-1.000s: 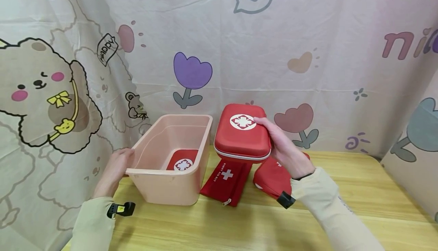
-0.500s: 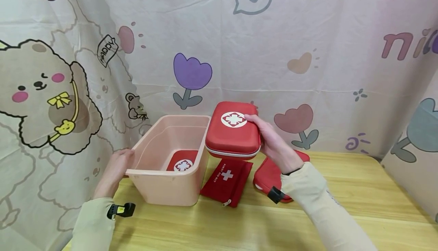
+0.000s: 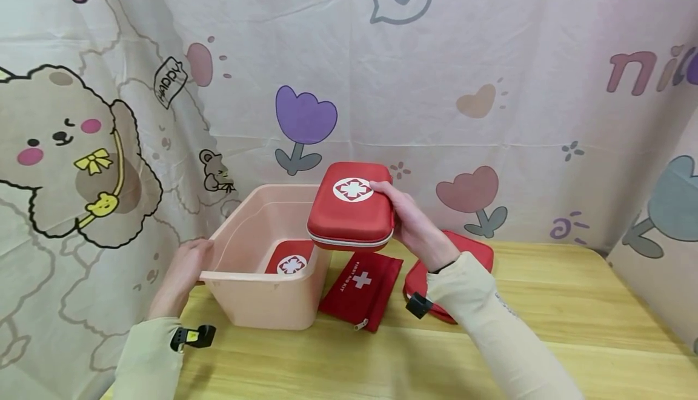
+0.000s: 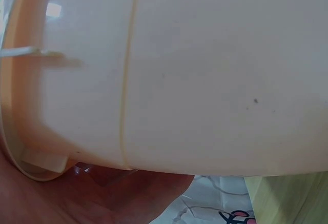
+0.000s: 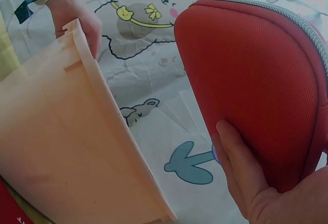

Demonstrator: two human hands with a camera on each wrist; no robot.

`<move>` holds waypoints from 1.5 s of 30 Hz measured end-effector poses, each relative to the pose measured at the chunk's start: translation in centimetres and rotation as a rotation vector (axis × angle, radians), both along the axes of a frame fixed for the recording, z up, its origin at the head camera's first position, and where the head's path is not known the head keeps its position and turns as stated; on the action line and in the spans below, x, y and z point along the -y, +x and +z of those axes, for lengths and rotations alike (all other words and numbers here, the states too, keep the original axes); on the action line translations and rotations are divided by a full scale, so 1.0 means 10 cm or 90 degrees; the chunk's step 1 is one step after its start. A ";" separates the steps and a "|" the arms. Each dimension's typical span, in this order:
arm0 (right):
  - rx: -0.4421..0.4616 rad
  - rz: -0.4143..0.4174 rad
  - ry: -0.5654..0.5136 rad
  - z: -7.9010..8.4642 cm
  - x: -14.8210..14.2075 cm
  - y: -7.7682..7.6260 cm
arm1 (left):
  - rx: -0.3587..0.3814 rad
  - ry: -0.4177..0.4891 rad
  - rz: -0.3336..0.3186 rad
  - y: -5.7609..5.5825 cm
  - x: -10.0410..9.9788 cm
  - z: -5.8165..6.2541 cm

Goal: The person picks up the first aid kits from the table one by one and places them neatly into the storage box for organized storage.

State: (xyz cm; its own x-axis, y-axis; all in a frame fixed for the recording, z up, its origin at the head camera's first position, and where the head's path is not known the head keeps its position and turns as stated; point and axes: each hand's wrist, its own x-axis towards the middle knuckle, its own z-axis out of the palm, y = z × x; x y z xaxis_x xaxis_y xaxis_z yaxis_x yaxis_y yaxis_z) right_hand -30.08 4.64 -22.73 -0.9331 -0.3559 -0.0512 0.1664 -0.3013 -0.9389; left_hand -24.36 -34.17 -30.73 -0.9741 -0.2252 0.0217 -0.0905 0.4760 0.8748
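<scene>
The red, fabric-covered, hard-shell case (image 3: 349, 224) with a pale zip and a round white emblem is up in the air, in the person's right hand (image 3: 417, 230). That hand grasps it by its right side, thumb on the lid by the emblem, fingers against the underside. The lid faces up, and the long axis seems to run away from the person. What counts here is the pale pink plastic bin (image 3: 262, 300): from where I stand, the case hangs at its right rim, higher and apart; I can't tell how far it overhangs the opening.

The case lies just left of the right wrist and well to the right of the left hand (image 3: 188, 266), which grips the bin's near-left corner. Inside the bin sits a red item with a white emblem (image 3: 277, 253).

Just right of the bin, a flat dark-red zip pouch (image 3: 343, 303) lies on the light wooden table (image 3: 578, 309); another red case (image 3: 474, 251) is partly behind the right forearm. A pale cartoon-print cloth (image 3: 392, 85) hangs behind.
</scene>
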 end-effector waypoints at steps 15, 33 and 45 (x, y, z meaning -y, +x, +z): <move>0.002 0.007 -0.001 -0.04 0.24 -0.09 | 0.011 0.004 0.011 0.01 0.00 -0.01; -0.004 0.003 0.016 -0.04 0.52 -0.15 | 0.013 0.009 0.008 0.02 0.02 0.00; -0.026 0.008 0.044 -0.07 0.69 -0.21 | 0.009 -0.004 0.017 -0.02 0.01 0.01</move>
